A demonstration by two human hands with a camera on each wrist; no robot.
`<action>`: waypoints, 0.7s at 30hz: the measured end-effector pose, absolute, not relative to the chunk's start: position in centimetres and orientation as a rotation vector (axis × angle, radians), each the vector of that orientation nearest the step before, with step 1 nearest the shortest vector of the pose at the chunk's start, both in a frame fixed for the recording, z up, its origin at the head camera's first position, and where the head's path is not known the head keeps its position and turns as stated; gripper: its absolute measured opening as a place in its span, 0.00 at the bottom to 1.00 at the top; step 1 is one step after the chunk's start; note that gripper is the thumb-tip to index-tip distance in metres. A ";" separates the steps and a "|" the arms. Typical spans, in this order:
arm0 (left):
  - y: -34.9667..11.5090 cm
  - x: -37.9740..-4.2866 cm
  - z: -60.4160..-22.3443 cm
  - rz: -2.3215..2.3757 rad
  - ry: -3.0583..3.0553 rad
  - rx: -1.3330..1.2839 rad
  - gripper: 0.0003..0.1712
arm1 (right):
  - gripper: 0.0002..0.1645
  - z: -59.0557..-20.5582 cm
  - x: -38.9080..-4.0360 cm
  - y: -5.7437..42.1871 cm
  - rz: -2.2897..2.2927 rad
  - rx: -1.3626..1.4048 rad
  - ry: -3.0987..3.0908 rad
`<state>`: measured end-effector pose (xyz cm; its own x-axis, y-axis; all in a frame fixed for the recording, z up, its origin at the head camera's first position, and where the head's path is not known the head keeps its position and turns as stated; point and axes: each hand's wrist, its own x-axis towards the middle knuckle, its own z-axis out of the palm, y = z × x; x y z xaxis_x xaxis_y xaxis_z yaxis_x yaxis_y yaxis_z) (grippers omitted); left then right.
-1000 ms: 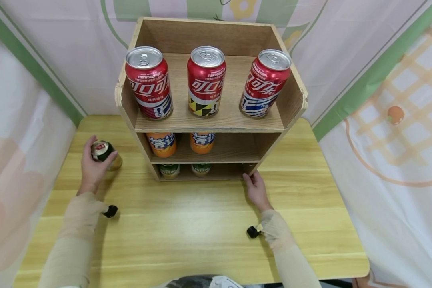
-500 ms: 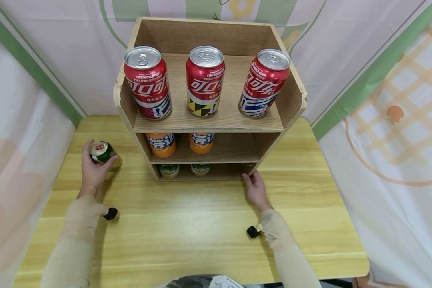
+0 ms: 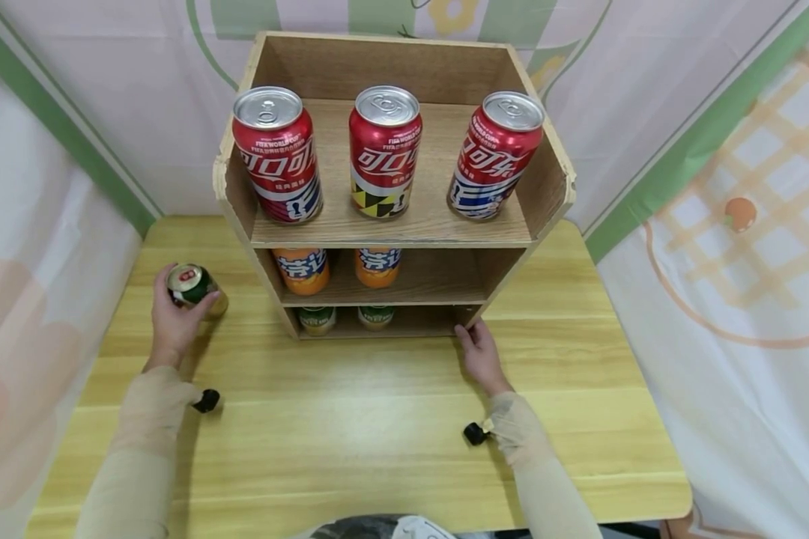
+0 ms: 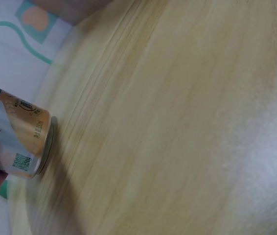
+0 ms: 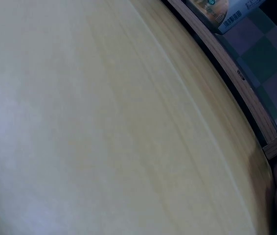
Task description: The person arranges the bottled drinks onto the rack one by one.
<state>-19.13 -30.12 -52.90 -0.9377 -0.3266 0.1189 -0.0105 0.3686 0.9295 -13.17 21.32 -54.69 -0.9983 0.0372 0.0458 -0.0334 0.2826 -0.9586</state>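
Observation:
At the table's left side, my left hand [image 3: 175, 318] grips a green and gold drink can [image 3: 198, 288], thumb on one side and fingers round the other. Its silver-gold top tilts toward me. The left wrist view shows the can's gold and white side [image 4: 18, 134], its bottom rim right at the tabletop. My right hand [image 3: 482, 358] holds the lower right front corner of a wooden shelf [image 3: 391, 245], thumb at the front and fingers by the outer side. Part of that hand is cut off in the right wrist view.
Three red cola cans, one in the middle [image 3: 386, 153], stand on the top level. Two orange soda cans [image 3: 303, 271] are on the middle level, left and centre. Two green-topped cans [image 3: 317, 320] stand at the bottom. Curtains surround the wooden table [image 3: 350, 442].
Over the last second the can in my left hand has tipped and shifted slightly left, its green side showing more. My right hand stays at the shelf corner.

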 end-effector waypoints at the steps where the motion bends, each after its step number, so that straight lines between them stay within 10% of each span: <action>1: -30.1 -19.1 -52.9 -1.593 -2.350 0.299 0.51 | 0.18 -54.7 -13.2 21.4 1.855 -0.002 -2.464; 21: -30.0 -18.5 -52.7 -1.588 -2.362 0.291 0.51 | 0.19 -54.6 -13.3 21.2 1.856 0.043 -2.437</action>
<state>-18.53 -30.04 -52.65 -0.9405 -0.3185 0.1182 -0.0108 0.3758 0.9266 -13.26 21.21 -54.63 -0.9966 0.0249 0.0788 -0.0694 0.2668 -0.9613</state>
